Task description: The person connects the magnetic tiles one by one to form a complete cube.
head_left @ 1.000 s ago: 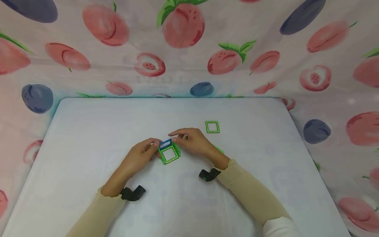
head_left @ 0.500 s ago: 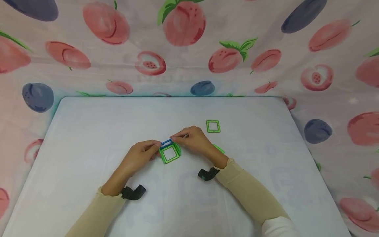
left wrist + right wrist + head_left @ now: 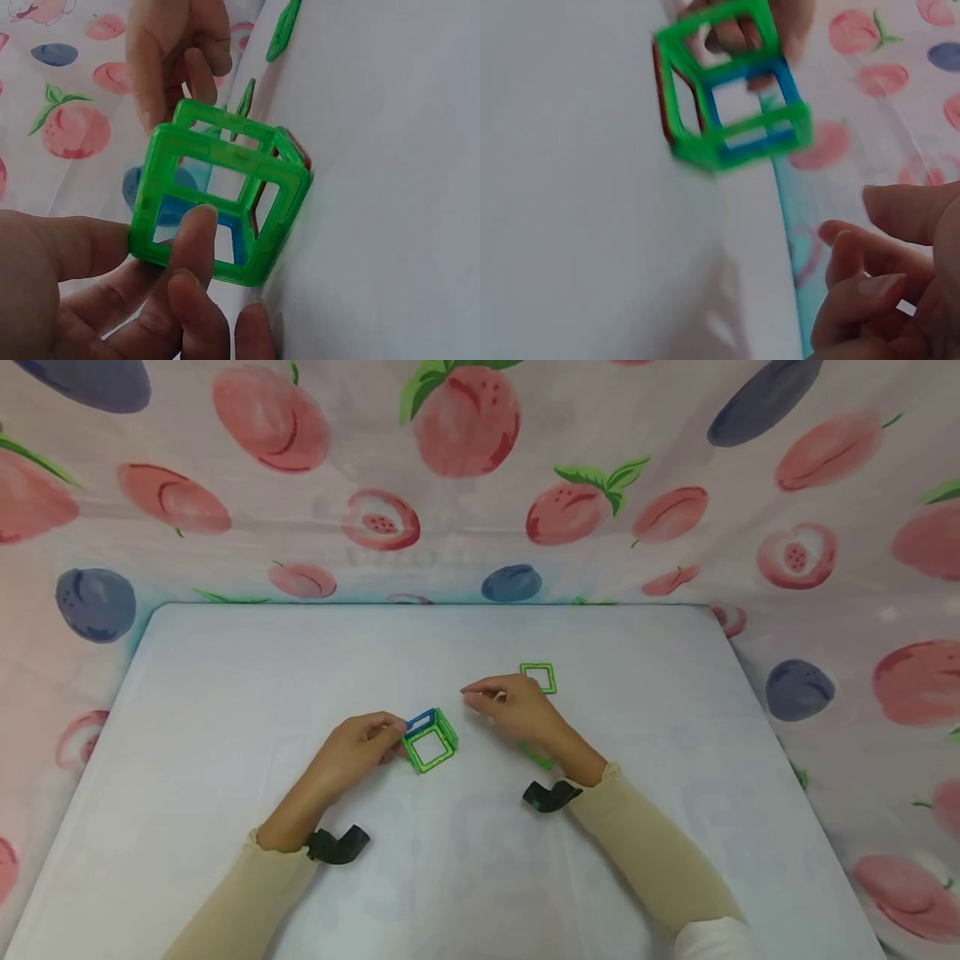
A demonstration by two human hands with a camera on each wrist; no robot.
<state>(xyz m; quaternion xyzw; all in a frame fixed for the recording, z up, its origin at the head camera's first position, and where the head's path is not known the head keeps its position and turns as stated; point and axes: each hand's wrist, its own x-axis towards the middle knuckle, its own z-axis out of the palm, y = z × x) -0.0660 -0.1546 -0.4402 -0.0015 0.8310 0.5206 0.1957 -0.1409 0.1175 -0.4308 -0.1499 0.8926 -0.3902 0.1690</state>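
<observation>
My left hand [image 3: 360, 747] pinches the near-left side of an open box of magnetic tiles. Green square frames [image 3: 232, 155] form several of its sides, joined to a blue square frame [image 3: 176, 208] on the far side. In the left wrist view, the thumb and fingers hold one green frame at its edge, a finger lying across its opening. My right hand [image 3: 517, 706] is to the right of the box, apart from it. The right wrist view shows its thumb and loosely bent fingers [image 3: 877, 251] with nothing between them.
A loose green square tile [image 3: 552, 678] lies on the white table behind my right hand, which partly covers it. Another green tile [image 3: 536, 756] lies under the right wrist, partly hidden. A fruit-patterned cloth [image 3: 450, 543] hangs beyond the table's far edge.
My right hand touched the blue tile's corner half a second ago; it has since let go and moved right, toward the loose tiles. The left hand still holds the box in place.
</observation>
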